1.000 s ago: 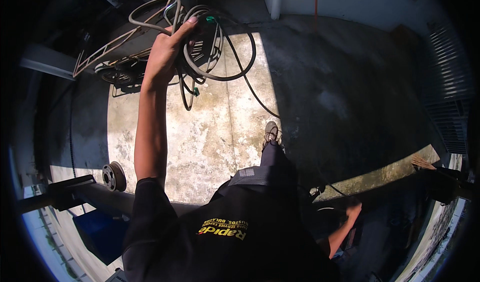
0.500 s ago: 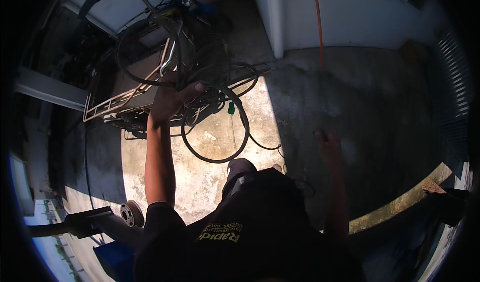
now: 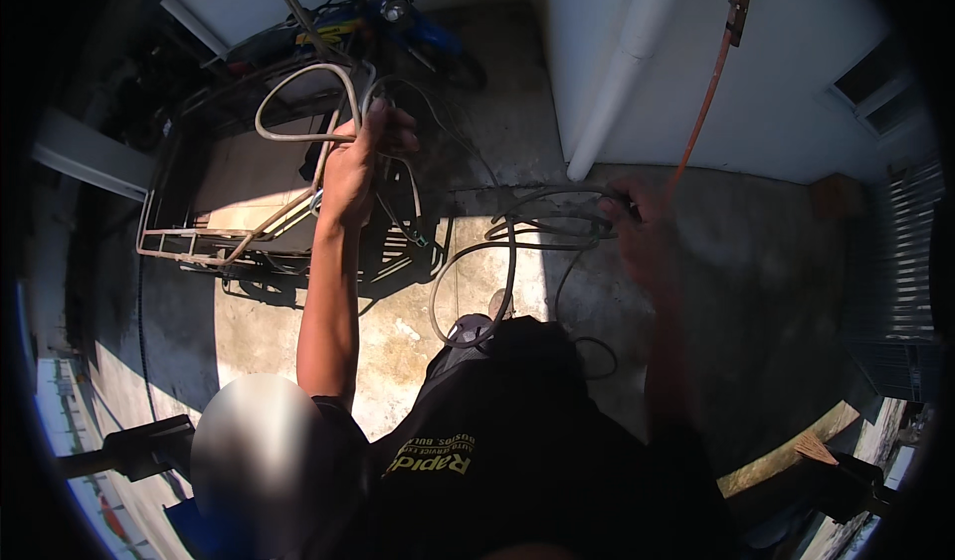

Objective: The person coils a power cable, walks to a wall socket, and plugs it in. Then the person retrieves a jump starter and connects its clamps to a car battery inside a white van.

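My left hand [image 3: 360, 167] is raised beside the metal cart, closed around a long grey cable; one pale loop of the cable [image 3: 298, 71] stands out to its left. More strands hang below that hand, close to a small green piece [image 3: 422, 242]. At the right, in shade, my right hand [image 3: 639, 220] is closed on gathered turns of what looks like the same cable. A wide loop [image 3: 512, 274] hangs from them in front of my legs. A thinner length [image 3: 609, 353] curls near the floor on the right. Whether the strands join is unclear.
A metal-framed cart [image 3: 214, 258] with a tan bed stands ahead left, a blue motorcycle [image 3: 428, 38] behind it. A white pipe [image 3: 609, 112] and orange line [image 3: 699, 112] run along the wall. A blurred pale rounded shape [image 3: 254, 451] is near my left shoulder; a broom [image 3: 816, 449] lies right.
My right hand has come up and now holds cable turns. The big loop below my left hand has shifted right toward it. A blurred pale shape has appeared at lower left, covering the wheel rim.
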Demonstrator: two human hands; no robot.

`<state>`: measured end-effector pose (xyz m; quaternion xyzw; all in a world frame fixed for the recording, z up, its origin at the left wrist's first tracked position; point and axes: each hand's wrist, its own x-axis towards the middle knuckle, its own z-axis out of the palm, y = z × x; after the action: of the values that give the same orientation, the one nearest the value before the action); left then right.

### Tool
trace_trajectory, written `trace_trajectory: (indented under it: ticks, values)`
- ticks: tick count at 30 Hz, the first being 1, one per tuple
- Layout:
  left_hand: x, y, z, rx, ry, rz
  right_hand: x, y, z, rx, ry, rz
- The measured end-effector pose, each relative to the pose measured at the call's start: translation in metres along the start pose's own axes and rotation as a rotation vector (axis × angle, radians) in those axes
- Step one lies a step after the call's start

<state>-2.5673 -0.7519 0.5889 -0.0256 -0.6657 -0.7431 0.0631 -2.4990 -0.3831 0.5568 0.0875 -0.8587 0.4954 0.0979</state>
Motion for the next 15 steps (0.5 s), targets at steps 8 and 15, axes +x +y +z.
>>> trace_trajectory:
  ticks: [8,15]
  values:
    - [0.292,0.063,0.006,0.194,-0.049,0.374,0.132,0.142,-0.041,-0.133,0.131,0.439]
    - [0.543,0.086,0.038,-0.325,-0.249,0.258,0.323,0.238,0.068,-0.024,-0.029,0.390]
